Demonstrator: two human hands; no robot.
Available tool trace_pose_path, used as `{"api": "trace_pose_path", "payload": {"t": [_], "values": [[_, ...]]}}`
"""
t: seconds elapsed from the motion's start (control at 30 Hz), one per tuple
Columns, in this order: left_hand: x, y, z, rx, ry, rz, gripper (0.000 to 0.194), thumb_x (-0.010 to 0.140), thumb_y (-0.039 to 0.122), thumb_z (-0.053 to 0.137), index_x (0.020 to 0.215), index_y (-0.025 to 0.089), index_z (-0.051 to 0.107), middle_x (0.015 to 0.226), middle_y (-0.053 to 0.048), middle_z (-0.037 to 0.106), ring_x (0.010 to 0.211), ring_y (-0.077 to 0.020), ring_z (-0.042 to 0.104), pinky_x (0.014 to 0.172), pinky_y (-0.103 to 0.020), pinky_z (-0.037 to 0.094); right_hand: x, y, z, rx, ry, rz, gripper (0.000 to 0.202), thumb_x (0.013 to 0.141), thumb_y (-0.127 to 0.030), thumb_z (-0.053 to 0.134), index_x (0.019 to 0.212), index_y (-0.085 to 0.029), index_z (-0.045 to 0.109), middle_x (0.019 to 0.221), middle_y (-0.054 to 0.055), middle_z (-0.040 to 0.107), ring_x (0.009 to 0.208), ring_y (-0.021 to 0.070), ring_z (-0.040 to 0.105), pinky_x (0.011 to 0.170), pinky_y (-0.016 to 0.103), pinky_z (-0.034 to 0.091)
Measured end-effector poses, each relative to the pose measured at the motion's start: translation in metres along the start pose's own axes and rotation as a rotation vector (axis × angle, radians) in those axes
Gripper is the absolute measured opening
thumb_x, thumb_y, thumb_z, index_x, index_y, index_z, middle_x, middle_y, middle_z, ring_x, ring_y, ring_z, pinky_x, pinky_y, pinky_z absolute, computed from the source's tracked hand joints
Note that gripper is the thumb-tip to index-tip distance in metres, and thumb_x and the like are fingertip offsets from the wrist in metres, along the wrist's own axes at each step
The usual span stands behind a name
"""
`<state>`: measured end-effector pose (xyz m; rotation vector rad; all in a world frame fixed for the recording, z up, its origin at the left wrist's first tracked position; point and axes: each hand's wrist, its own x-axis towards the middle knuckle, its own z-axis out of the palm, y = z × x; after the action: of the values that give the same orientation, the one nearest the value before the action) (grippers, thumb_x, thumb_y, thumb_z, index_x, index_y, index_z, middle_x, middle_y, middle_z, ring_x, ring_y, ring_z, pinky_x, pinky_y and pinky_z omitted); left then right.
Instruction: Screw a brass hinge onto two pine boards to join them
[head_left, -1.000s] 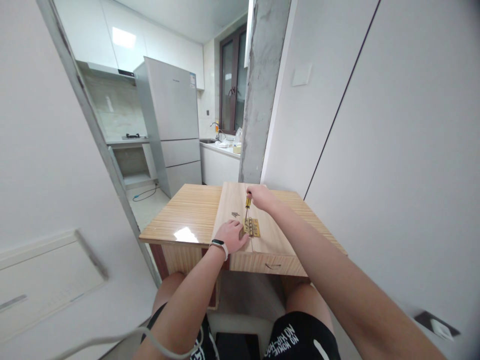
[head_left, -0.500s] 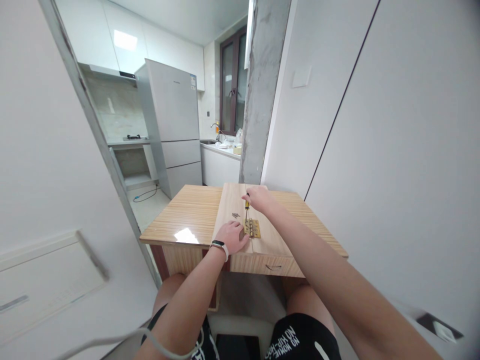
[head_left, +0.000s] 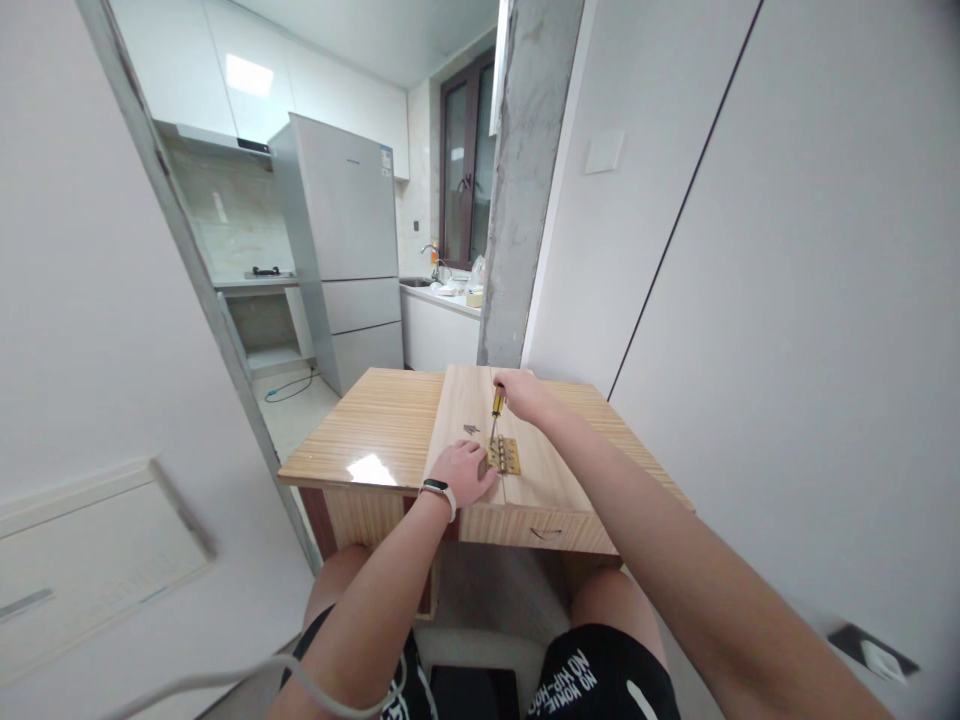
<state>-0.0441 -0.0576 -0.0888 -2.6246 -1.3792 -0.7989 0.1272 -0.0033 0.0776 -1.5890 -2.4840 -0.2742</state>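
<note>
My right hand (head_left: 519, 392) is closed around the top of a screwdriver (head_left: 497, 402) with a yellow and black handle. Its thin shaft slants down to the left edge of a brass hinge (head_left: 511, 456). The opened hinge lies across the seam between two pale wooden boards (head_left: 459, 395). My left hand (head_left: 461, 472), a band on its wrist, rests on the left board with fingers and thumb apart, touching the hinge's left side. A small pile of dark screws (head_left: 471, 429) lies on that board, just beyond my left fingers.
Under the boards stands a wood-grain table (head_left: 360, 425) with a drawer handle (head_left: 546, 533) at the front. A white wall (head_left: 750, 300) rises close on the right. A fridge (head_left: 352, 220) and a sink counter (head_left: 442, 325) stand beyond. A pale cable (head_left: 225, 675) crosses at lower left.
The right hand has shifted a little right and turned, and the screwdriver leans more, with more of its yellow handle showing. The left hand and the hinge stay in place.
</note>
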Motion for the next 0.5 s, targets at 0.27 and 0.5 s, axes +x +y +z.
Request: {"api": "trace_pose_path", "payload": {"t": [0.27, 0.5], "values": [[-0.001, 0.0, -0.001, 0.002, -0.008, -0.001, 0.034, 0.097, 0.051, 0.054, 0.104, 0.022, 0.069, 0.106, -0.011, 0.068, 0.109, -0.0275, 0.06, 0.098, -0.042, 0.047, -0.003, 0.003, -0.002, -0.058, -0.035, 0.056, 0.025, 0.102, -0.03, 0.054, 0.11, -0.015, 0.072, 0.112, 0.016, 0.075, 0.105, 0.0244, 0.07, 0.087, 0.028, 0.047], [0.0, 0.002, -0.002, 0.008, -0.007, -0.001, 0.034, 0.097, 0.052, 0.054, 0.103, 0.022, 0.068, 0.106, -0.011, 0.068, 0.109, -0.0273, 0.06, 0.098, -0.042, 0.048, -0.006, -0.01, -0.008, -0.139, -0.04, 0.053, 0.042, 0.106, -0.039, 0.04, 0.117, -0.013, 0.07, 0.119, 0.021, 0.072, 0.115, 0.0288, 0.067, 0.098, 0.036, 0.046]]}}
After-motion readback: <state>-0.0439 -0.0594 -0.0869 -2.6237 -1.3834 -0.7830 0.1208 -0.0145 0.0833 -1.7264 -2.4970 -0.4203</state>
